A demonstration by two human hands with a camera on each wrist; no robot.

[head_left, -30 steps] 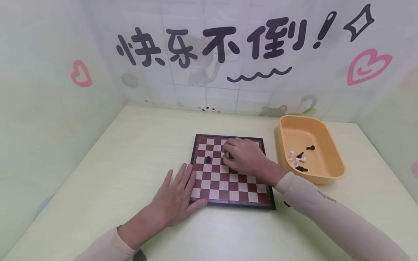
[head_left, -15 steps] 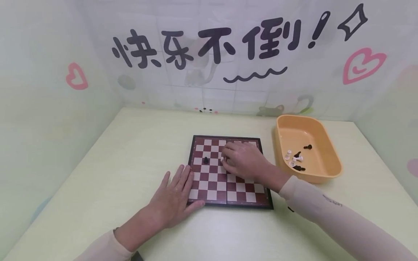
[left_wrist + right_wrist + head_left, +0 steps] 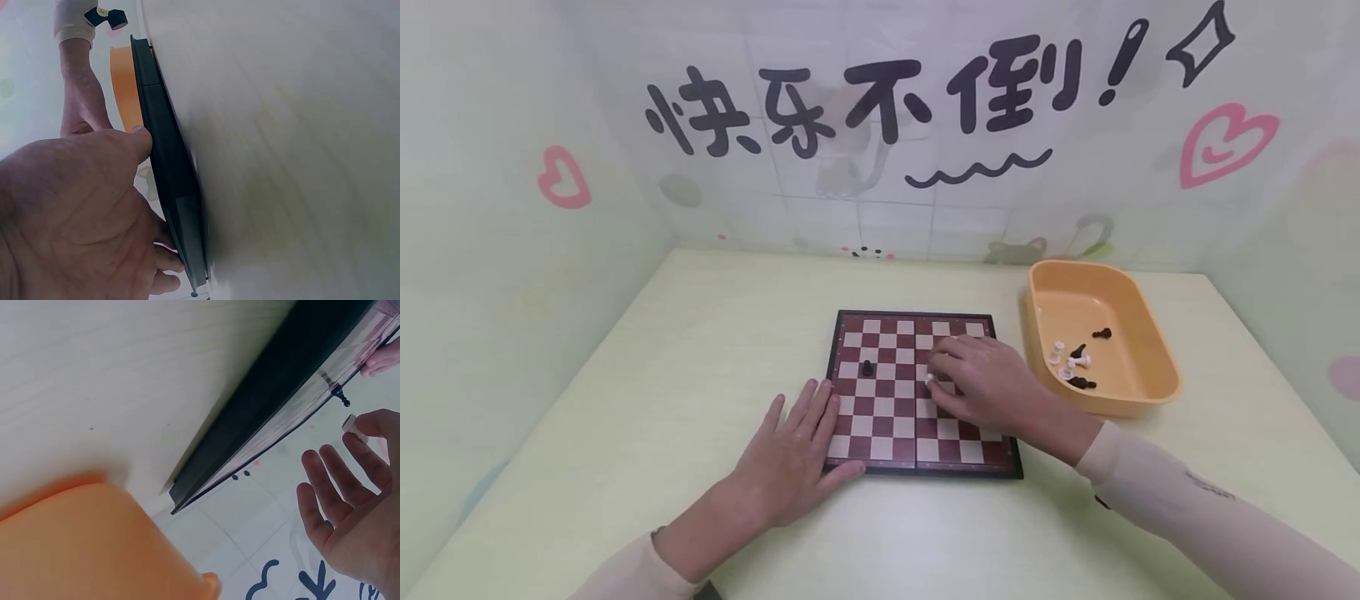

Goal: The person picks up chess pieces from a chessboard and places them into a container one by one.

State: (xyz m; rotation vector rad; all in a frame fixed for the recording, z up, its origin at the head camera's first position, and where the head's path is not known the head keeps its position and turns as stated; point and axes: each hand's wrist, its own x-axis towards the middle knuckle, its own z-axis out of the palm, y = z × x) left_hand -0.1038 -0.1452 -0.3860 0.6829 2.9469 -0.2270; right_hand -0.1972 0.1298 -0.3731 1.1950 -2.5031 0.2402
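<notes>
A red-and-white chessboard [image 3: 883, 427] with a dark rim lies on the table. My left hand [image 3: 786, 467] rests along its left edge with straight fingers, the thumb at the near-left corner; in the left wrist view the palm [image 3: 81, 206] faces the board's dark side [image 3: 165, 137]. Between thumb and forefinger, my right hand [image 3: 985, 383] pinches a white chess piece [image 3: 930, 379] over the right half. The right wrist view shows that piece's base [image 3: 350, 423] off the board. One black chess piece [image 3: 868, 367] stands upright on the left half.
An orange plastic tub [image 3: 1097, 283] stands right of the board, holding several loose pieces, such as a black one [image 3: 1102, 333] and a white one [image 3: 1057, 352]. A wall with large printed characters [image 3: 883, 96] closes off the table's back.
My right hand has moved right and a little towards me with the white chess piece, from left of the board's middle seam to right of it. The left hand stays on the board's edge.
</notes>
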